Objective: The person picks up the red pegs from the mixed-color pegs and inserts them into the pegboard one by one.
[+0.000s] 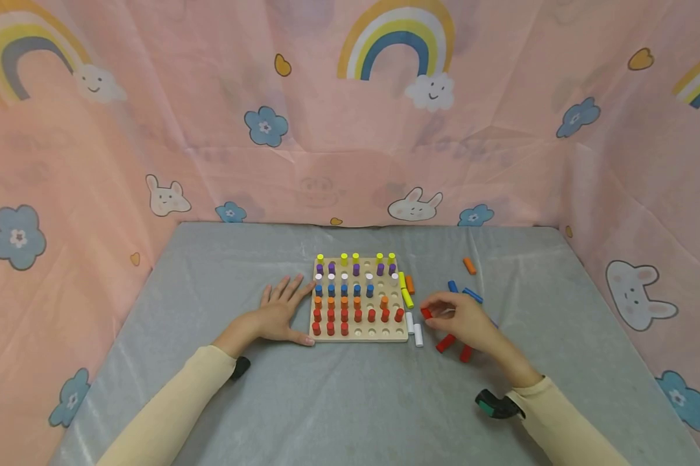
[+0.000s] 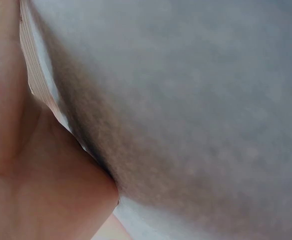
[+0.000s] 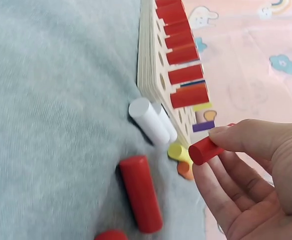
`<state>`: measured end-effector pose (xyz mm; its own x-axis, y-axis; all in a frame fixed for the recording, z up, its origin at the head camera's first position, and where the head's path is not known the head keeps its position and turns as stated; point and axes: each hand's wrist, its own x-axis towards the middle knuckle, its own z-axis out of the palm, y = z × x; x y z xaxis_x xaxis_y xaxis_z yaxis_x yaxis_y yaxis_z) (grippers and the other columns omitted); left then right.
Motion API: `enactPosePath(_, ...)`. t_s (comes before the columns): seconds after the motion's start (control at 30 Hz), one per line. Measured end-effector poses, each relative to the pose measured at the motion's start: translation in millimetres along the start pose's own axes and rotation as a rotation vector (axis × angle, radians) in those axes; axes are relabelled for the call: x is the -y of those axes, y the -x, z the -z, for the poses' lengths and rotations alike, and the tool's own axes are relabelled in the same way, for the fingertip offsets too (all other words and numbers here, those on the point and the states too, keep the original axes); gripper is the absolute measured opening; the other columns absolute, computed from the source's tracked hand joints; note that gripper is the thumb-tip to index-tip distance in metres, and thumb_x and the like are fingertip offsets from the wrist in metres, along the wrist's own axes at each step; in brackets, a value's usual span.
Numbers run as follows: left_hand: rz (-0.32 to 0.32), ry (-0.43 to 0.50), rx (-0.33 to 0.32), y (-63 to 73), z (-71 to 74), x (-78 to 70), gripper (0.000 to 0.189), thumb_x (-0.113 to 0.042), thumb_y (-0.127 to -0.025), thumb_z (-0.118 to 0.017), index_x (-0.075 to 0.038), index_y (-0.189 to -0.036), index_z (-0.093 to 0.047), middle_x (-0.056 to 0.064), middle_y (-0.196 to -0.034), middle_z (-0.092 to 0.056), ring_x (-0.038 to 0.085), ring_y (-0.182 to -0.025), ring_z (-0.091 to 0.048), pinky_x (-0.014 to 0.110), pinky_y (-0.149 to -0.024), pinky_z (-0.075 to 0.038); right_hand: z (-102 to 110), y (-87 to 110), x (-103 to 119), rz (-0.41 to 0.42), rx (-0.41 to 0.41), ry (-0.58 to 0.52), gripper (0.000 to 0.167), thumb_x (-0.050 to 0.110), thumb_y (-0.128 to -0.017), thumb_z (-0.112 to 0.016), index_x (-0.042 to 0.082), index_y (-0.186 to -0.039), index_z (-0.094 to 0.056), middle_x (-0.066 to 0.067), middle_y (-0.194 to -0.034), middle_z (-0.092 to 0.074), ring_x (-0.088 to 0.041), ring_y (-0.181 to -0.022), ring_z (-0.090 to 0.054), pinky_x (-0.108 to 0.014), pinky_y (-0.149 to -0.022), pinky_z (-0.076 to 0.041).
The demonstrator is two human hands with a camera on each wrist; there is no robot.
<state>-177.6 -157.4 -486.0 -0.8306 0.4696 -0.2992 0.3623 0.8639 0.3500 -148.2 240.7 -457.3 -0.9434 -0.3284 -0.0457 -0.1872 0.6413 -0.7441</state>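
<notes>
A wooden pegboard (image 1: 379,336) lies on the grey cloth, with rows of yellow, purple, white, blue, orange and red pegs standing in its holes. My left hand (image 1: 280,315) rests spread at the board's left side, thumb by its near corner and fingertips at its edge. To the right of the board, my right hand (image 1: 463,317) pinches a red peg (image 3: 205,150) between thumb and fingers, above the cloth. Bare holes show in the front row right of three red pegs. Beneath the right hand lie loose red pegs (image 3: 142,194).
Against the board's right side lie white pegs (image 1: 418,335), yellow pegs (image 1: 407,298) and an orange peg (image 1: 410,285). Blue pegs (image 1: 473,295) are scattered beyond the right hand, and another orange peg (image 1: 469,265) lies farther back. A pink patterned curtain (image 1: 350,155) surrounds the table.
</notes>
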Motion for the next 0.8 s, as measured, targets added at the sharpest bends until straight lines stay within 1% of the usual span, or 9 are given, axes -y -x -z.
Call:
enactPosePath(0.2,-0.004,0.001,-0.002,-0.4,0.4,0.4,0.122,-0.069,-0.073,-0.075,-0.022,-0.161,-0.005,0.013,-0.169,0.005,0.042,-0.155,0.006,0.071,-0.117,0.0,-6.4,-3.0,6.5,0.024,-0.01,-0.073,0.026,0.006,-0.084,-0.075,0.005,-0.11,-0.071,-0.012,-0.106,-0.07,-0.022,-0.095,-0.064,-0.022,-0.078,-0.056)
enactPosePath(0.47,-0.007,0.004,-0.001,-0.8,0.5,0.8,0.122,-0.068,-0.073,-0.075,-0.022,-0.161,-0.005,0.014,-0.169,0.005,0.042,-0.155,0.006,0.071,-0.118,0.0,-19.5,-8.5,13.9,0.036,-0.008,-0.151,0.026,0.005,-0.084,-0.076,0.008,-0.108,-0.07,-0.011,-0.106,-0.07,-0.022,-0.095,-0.064,-0.019,-0.077,-0.056)
enactPosePath(0.6,-0.004,0.005,0.0,-0.9,0.4,1.3,0.122,-0.069,-0.073,-0.075,-0.023,-0.161,-0.005,0.013,-0.169,0.006,0.042,-0.155,0.007,0.071,-0.117,0.0,-25.5,-11.5,18.6,0.037,-0.008,-0.158,0.026,0.007,-0.084,-0.077,0.008,-0.109,-0.07,-0.01,-0.107,-0.07,-0.019,-0.093,-0.064,-0.019,-0.077,-0.056)
enactPosePath(0.8,0.0,-0.002,0.004,-0.8,-0.1,1.4,0.122,-0.07,-0.072,-0.074,-0.023,-0.161,-0.004,0.013,-0.169,0.007,0.041,-0.155,0.007,0.071,-0.118,0.001,-34.0,-13.5,26.8,0.011,-0.008,-0.182,0.029,0.01,-0.084,-0.078,0.01,-0.111,-0.07,-0.009,-0.107,-0.07,-0.016,-0.091,-0.065,-0.02,-0.078,-0.056)
